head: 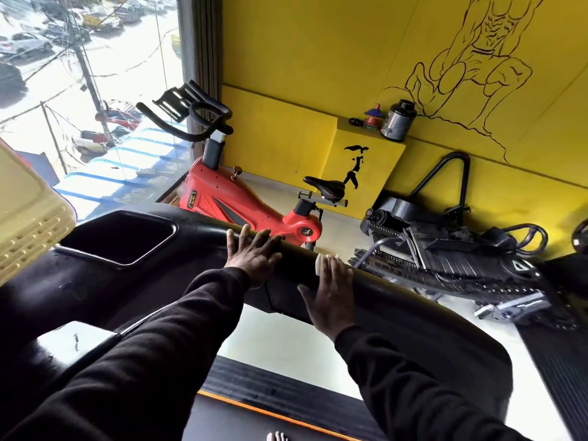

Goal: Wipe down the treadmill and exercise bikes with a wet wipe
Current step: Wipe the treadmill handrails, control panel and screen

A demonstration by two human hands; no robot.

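The black treadmill console [105, 281] fills the near foreground, with a rounded black handrail [296, 254] running across it. My left hand [253, 254] rests flat on the rail, fingers straight. To its right, my right hand [332, 292] presses a white wet wipe [319, 262] onto the rail with straight fingers; only the wipe's edge shows past my fingertips. A red exercise bike [241, 205] with a black saddle and black handlebars stands behind the rail, next to the window.
A dismantled black machine [445, 256] lies on the floor at right. The yellow wall has a ledge holding a dark jar [397, 120]. A large window [79, 90] is at left, a pale plastic object [28, 224] at the far left. The treadmill belt [273, 396] lies below.
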